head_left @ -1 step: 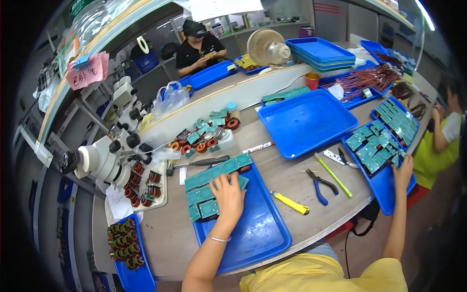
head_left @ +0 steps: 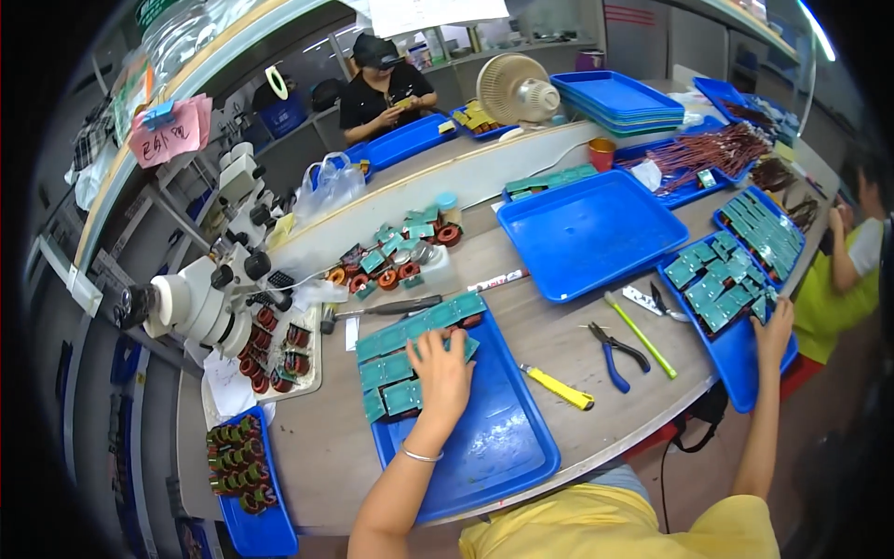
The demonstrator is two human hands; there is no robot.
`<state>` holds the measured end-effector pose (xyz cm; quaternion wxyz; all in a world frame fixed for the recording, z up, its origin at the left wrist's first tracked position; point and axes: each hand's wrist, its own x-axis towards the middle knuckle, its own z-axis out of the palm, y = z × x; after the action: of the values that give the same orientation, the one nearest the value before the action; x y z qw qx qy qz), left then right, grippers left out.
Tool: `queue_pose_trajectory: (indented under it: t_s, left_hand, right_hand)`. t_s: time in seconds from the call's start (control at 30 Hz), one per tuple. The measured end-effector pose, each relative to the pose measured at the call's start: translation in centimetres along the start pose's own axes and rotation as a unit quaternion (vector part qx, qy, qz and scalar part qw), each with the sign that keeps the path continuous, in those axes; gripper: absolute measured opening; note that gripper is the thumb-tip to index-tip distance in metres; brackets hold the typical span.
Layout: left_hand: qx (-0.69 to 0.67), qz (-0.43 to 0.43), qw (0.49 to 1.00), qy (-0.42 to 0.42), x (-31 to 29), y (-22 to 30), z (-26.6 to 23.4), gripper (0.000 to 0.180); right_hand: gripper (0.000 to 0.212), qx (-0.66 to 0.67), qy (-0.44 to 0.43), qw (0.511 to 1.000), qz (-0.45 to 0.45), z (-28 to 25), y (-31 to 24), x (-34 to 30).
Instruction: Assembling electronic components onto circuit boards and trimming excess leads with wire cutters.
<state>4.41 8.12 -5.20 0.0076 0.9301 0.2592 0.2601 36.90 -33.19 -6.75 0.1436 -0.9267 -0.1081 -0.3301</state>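
My left hand (head_left: 441, 377), a bangle at its wrist, reaches over the near blue tray (head_left: 498, 438). Its bent fingers close on a green circuit board (head_left: 463, 348), partly hidden beneath them. Rows of similar green boards (head_left: 410, 333) fill that tray's far end, with dark red coils showing under some. Far to the right, my right hand (head_left: 775, 326) is at the edge of a second blue tray (head_left: 745, 363) holding loosely arranged green boards (head_left: 717, 289). Its fingers are curled around a board (head_left: 762, 306) at the near corner of the group.
Between the trays lie a yellow utility knife (head_left: 559, 387), blue-handled pliers (head_left: 615, 363) and a green stick (head_left: 641, 334). Behind them sits a bare blue tray (head_left: 591, 233). A microscope (head_left: 200, 312) and a tray of coils (head_left: 244, 466) are at left. Other people (head_left: 382, 93) work nearby.
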Motion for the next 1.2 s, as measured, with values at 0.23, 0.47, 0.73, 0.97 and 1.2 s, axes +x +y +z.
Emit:
queue_pose_trajectory:
  t_s: [0.23,0.47,0.73,0.97,1.2]
  left_hand:
    - [-0.078,0.006,0.997,0.007,-0.5,-0.7,0.4,0.052]
    - [-0.39,-0.047,0.919,-0.042,-0.2,1.6,-4.6,0.077]
    - [-0.54,0.071,0.838,-0.039,-0.7,5.5,-12.5,0.096]
    - [-0.626,0.165,0.762,0.023,-2.2,6.1,-14.2,0.09]
    - [-0.654,0.107,0.749,-0.002,-3.0,5.2,-13.9,0.096]
  right_hand:
    - [0.031,0.318,0.076,0.945,-0.025,-3.0,-8.6,-2.7]
    - [0.026,0.667,-0.324,0.667,-0.075,-7.4,-24.2,-10.0]
    - [0.033,0.778,-0.45,0.439,0.004,-13.7,-29.1,-10.0]
    - [0.034,0.817,-0.471,0.33,0.043,-17.2,-28.5,-11.2]
    - [0.035,0.802,-0.474,0.36,0.047,-18.0,-28.7,-11.8]
